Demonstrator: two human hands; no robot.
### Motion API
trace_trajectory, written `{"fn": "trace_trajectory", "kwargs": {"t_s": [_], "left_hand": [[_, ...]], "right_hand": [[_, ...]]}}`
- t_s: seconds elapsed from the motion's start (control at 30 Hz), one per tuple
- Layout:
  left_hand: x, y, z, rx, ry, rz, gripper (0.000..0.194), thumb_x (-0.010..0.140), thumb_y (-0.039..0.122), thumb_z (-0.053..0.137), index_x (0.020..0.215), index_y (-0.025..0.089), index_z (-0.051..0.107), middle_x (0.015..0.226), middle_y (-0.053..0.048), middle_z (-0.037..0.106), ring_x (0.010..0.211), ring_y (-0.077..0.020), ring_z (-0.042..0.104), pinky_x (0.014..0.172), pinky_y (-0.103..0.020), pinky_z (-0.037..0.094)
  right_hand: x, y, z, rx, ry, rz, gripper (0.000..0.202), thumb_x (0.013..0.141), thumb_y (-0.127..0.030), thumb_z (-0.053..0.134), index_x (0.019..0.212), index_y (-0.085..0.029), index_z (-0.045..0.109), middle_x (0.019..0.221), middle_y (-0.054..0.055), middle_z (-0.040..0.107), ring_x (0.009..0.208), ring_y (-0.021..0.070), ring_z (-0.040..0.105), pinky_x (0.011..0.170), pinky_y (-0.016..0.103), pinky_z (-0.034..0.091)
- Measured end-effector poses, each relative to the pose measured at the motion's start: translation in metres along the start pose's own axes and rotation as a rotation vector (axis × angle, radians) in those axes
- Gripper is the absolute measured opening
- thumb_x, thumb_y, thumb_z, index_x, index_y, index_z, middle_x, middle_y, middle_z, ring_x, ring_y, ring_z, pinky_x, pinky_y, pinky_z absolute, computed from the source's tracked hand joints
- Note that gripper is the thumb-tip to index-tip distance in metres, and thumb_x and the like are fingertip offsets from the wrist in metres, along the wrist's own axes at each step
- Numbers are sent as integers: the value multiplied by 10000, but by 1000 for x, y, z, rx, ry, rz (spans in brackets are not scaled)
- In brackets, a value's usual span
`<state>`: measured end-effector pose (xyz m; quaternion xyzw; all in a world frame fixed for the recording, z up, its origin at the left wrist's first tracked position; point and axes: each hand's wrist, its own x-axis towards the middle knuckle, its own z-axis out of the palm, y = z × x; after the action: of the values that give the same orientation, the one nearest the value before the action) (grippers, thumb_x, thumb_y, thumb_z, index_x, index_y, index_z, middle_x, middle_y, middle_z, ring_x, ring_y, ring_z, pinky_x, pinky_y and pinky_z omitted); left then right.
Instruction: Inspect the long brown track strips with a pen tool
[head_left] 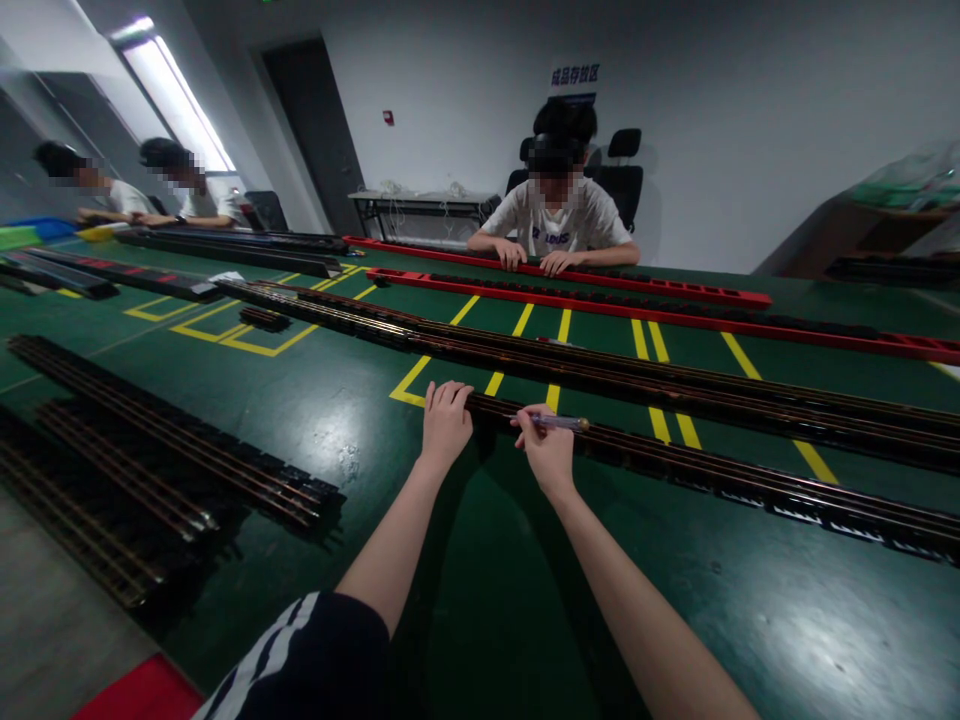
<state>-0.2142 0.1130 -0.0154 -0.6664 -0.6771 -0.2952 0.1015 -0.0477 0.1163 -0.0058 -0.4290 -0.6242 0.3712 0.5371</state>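
Note:
A long black strip (pixel 675 462) with thin copper-coloured lines runs across the green table in front of me to the right edge. Over its left end my left hand (pixel 448 425) is closed, fingers bent onto the strip. My right hand (pixel 550 458) pinches a slim pen (pixel 559 423) with a clear purplish barrel and a gold-coloured end. The pen's tip points left, low over the strip near my left hand; whether it touches cannot be made out. Just behind lies a bundle of similar black strips (pixel 600 385).
More black strips (pixel 172 430) lie at the left. Red channels (pixel 675 312) with black pieces stretch along the far side, where a person (pixel 559 215) rests both hands on one. Yellow tape lines (pixel 420 375) mark the table. Two people sit at the far left.

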Motion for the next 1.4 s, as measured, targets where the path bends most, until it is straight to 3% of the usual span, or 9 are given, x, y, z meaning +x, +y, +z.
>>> {"fn": "trace_trajectory", "kwargs": {"t_s": [0.23,0.4,0.8,1.0,1.27,1.4], "left_hand": [[-1,5,-1,-40,-72,145,439,777,94,449,1181,182,596,1232,-88,625,1227,-239,510,1168,-464,241],[-1,6,-1,-56,-104,164,412,793,160,478,1190,191,581,1223,-82,618,1203,-235,518,1142,-454,294],[-1,3,2,-23,-56,202,314,838,208,504,1140,194,586,1127,-73,640,1117,-238,551,1101,-449,347],[0,5,1,-17,-57,199,296,847,202,503,1130,197,588,1121,-73,643,1113,-237,553,1086,-451,362],[-1,4,3,-13,-51,195,294,849,204,509,1133,198,585,1117,-70,642,1108,-234,553,1092,-448,356],[0,3,4,-11,-57,197,297,843,205,521,1132,181,586,1118,-80,642,1109,-240,550,1091,-447,355]], "right_hand": [[-1,2,0,-19,90,-3,276,850,-457,528,762,-196,547,667,32,679,419,125,560,430,244,447],[-1,5,-2,-55,130,-4,251,850,-425,521,749,-196,538,625,21,658,431,132,570,443,242,448],[3,7,-14,-7,-89,12,294,856,-485,523,787,-200,532,709,33,674,435,119,583,405,216,426],[2,8,-12,-8,-64,2,309,859,-496,514,795,-195,542,709,34,673,426,116,580,404,214,424],[2,7,-14,18,70,47,321,839,-503,521,762,-191,539,627,15,655,405,119,580,404,212,414],[2,9,-14,40,52,68,301,832,-488,524,764,-195,529,626,11,657,389,114,570,395,207,401]]}}
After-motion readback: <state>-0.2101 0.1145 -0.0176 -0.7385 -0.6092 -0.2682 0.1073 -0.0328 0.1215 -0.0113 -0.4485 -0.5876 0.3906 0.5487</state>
